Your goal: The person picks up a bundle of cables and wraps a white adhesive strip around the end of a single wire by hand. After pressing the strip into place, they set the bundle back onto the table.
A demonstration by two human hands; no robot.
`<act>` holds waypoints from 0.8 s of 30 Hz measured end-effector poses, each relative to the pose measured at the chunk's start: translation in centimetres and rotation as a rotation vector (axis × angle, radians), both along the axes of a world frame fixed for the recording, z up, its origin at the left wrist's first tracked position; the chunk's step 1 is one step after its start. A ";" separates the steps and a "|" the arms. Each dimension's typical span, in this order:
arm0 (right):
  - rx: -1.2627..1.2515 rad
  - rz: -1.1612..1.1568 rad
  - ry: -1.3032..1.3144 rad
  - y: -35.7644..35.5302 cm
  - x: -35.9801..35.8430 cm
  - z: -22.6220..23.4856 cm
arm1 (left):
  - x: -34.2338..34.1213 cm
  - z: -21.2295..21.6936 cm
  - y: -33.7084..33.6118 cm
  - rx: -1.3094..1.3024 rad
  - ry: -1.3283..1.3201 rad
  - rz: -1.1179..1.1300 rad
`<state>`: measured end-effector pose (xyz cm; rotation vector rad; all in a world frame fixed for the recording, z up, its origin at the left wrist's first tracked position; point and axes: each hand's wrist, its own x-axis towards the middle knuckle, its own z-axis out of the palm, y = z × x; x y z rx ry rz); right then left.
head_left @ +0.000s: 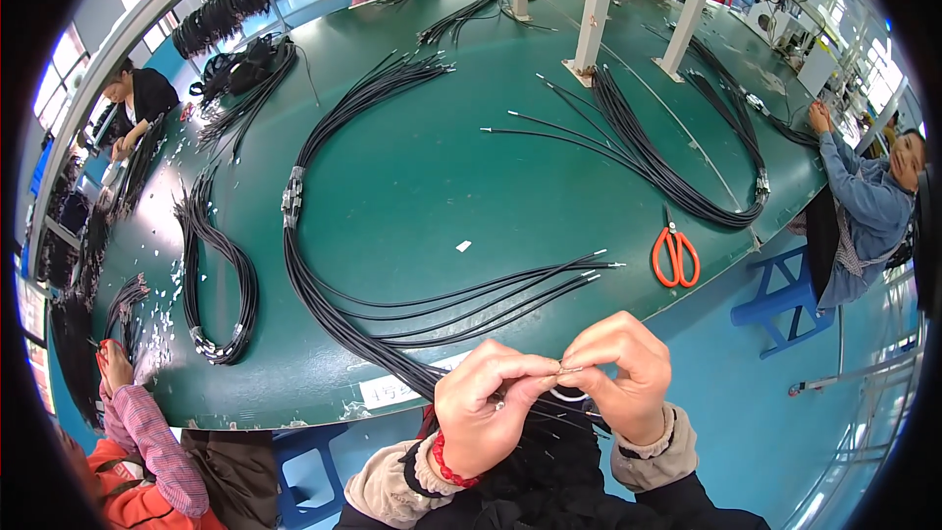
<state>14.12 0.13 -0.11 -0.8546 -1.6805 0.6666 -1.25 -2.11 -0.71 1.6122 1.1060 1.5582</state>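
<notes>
My left hand (486,402) and my right hand (623,373) meet just in front of the green table's near edge (294,402). Both pinch the thin metal-tipped end of a black cable (564,370) between thumb and fingers. That cable belongs to a large bundle of black cables (324,304) that loops from under my hands up across the table, with a clip (291,201) binding it at the left. Loose ends of the bundle (589,270) fan out to the right, above my hands. A red bead bracelet sits on my left wrist.
Orange-handled scissors (675,255) lie near the table's right edge. More cable bundles lie at left (211,275) and at right (677,177). White posts (597,10) stand at the far side. Other people work around the table; a blue stool (775,304) stands at right.
</notes>
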 end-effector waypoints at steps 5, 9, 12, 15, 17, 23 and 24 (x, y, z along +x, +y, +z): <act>-0.059 0.096 0.084 0.7 -0.2 0.1 | -0.9 0.7 0.5 0.000 0.013 -0.120; -0.034 0.091 0.077 0.9 -0.5 0.6 | -1.2 0.5 0.4 -0.103 -0.098 -0.144; -0.004 0.081 -0.011 0.6 0.8 1.6 | 0.0 1.1 0.7 -0.058 -0.056 -0.118; 0.107 -0.018 -0.097 0.7 4.0 4.0 | 3.5 3.3 1.1 0.044 0.034 -0.048; 0.105 0.011 -0.049 1.5 6.2 5.2 | 6.4 4.5 1.5 0.098 0.122 0.111; 0.045 0.043 0.073 0.9 12.4 5.3 | 12.9 5.5 0.8 0.080 0.126 0.088; 0.034 0.034 0.079 0.9 13.0 5.9 | 13.6 6.1 1.0 0.083 0.135 0.109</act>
